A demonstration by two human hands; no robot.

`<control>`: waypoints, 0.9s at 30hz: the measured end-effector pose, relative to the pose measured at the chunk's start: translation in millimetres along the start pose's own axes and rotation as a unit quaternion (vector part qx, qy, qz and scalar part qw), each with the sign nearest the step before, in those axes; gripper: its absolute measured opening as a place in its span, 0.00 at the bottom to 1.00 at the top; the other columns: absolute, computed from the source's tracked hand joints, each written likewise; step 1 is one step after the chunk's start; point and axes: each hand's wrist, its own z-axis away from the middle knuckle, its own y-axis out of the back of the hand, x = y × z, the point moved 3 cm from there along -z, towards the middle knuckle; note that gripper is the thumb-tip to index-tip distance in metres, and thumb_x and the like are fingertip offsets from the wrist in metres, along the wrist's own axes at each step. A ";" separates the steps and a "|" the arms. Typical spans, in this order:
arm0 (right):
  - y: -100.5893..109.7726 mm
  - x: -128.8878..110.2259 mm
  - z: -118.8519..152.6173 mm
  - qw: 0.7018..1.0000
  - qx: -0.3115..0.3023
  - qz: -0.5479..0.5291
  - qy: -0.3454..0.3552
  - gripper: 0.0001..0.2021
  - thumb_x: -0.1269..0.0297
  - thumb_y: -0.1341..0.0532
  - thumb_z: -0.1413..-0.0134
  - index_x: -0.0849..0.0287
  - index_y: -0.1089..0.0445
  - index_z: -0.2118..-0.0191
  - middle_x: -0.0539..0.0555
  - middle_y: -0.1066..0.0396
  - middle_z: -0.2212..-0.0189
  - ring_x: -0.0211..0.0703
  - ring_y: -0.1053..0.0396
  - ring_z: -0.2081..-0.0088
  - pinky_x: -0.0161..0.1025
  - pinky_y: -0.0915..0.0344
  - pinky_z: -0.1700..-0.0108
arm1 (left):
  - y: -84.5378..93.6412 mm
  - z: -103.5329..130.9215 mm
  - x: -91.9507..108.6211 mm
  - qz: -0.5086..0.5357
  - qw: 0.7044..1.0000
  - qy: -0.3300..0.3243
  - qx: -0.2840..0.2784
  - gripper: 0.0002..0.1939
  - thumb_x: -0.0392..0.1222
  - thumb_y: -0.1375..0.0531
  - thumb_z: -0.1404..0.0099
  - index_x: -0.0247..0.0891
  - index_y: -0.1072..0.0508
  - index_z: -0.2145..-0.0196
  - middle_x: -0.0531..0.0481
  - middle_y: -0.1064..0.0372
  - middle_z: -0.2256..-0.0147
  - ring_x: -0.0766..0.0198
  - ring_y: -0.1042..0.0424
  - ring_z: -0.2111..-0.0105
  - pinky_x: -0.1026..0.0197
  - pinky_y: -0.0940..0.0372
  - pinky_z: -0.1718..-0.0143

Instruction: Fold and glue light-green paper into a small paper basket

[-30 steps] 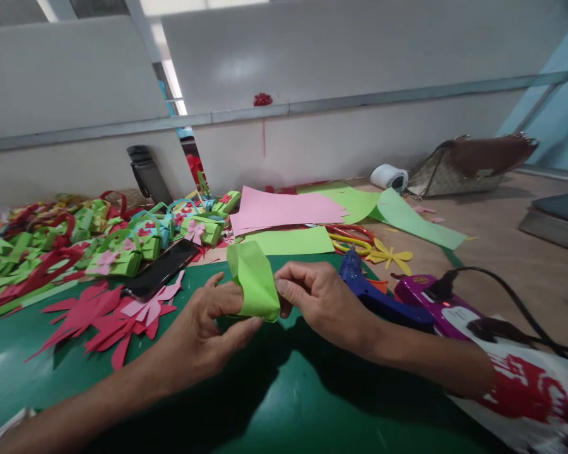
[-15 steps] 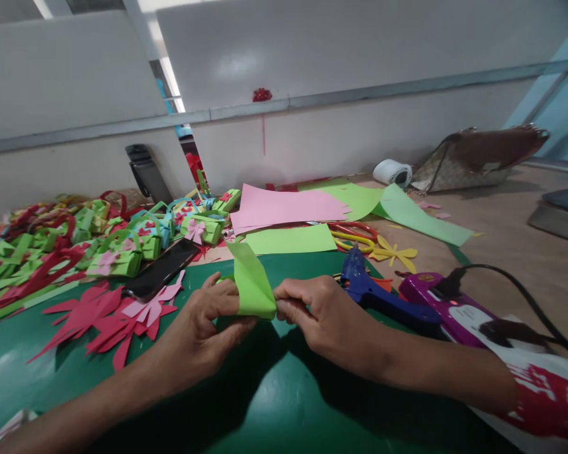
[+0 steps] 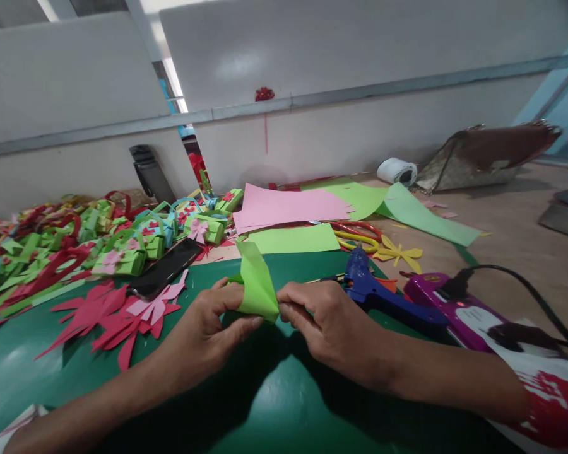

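Note:
A bright green piece of paper [image 3: 257, 284], bent and partly folded, is held in the air over the green table surface [image 3: 269, 397]. My left hand [image 3: 218, 321] grips it from the left, with fingers behind it and the thumb in front near its lower edge. My right hand [image 3: 319, 315] is closed, and its thumb and forefinger pinch the paper's lower right corner. The pinched bit is hidden by the fingertips. Just right of that hand lies a blue glue gun [image 3: 383, 293]. Red paper flower cutouts [image 3: 92, 309] lie left of my left hand.
A phone [image 3: 165, 268] and a pile of small paper baskets [image 3: 123, 252] are at left, with a dark bottle [image 3: 151, 173] behind. Pink sheets [image 3: 288, 207], a green strip [image 3: 293, 239], scissors [image 3: 360, 243] and a yellow cutout [image 3: 400, 252] lie ahead. A purple power strip [image 3: 430, 290] and a handbag [image 3: 492, 157] are at right.
The green paper has turned and its upper part looks narrower, more folded. Both hands keep their hold on it. The whole view has shifted slightly.

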 end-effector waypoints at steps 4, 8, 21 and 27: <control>-0.4 -0.6 0.5 1.000 -0.001 -0.004 0.003 0.11 0.70 0.49 0.43 0.58 0.44 0.76 0.45 0.45 0.81 0.33 0.47 0.78 0.34 0.51 0.73 | -0.3 -1.4 3.6 0.002 1.000 -0.007 0.012 0.07 0.40 0.44 0.38 0.39 0.26 0.68 0.52 0.27 0.69 0.61 0.30 0.64 0.57 0.42 0.52; -2.6 0.1 1.6 1.000 0.008 0.011 0.019 0.10 0.71 0.50 0.44 0.58 0.45 0.76 0.46 0.44 0.81 0.34 0.47 0.78 0.35 0.51 0.73 | -0.8 -0.9 7.0 -0.002 1.000 -0.010 0.019 0.09 0.41 0.45 0.37 0.38 0.26 0.70 0.52 0.28 0.71 0.60 0.30 0.64 0.57 0.42 0.52; -6.3 -8.1 8.0 0.976 -0.009 0.168 0.139 0.16 0.78 0.50 0.56 0.65 0.36 0.58 0.59 0.31 0.67 0.45 0.35 0.67 0.40 0.40 0.65 | -2.4 0.8 9.9 -0.020 0.998 -0.031 0.043 0.07 0.38 0.45 0.37 0.39 0.27 0.69 0.52 0.28 0.70 0.61 0.31 0.65 0.51 0.51 0.45; -3.1 -9.1 5.9 0.984 0.020 0.097 0.146 0.14 0.78 0.51 0.48 0.67 0.36 0.57 0.60 0.30 0.67 0.45 0.34 0.68 0.39 0.38 0.67 | -5.3 0.7 11.8 -0.020 0.999 -0.041 0.025 0.07 0.37 0.45 0.37 0.42 0.26 0.67 0.57 0.26 0.68 0.64 0.30 0.66 0.54 0.56 0.43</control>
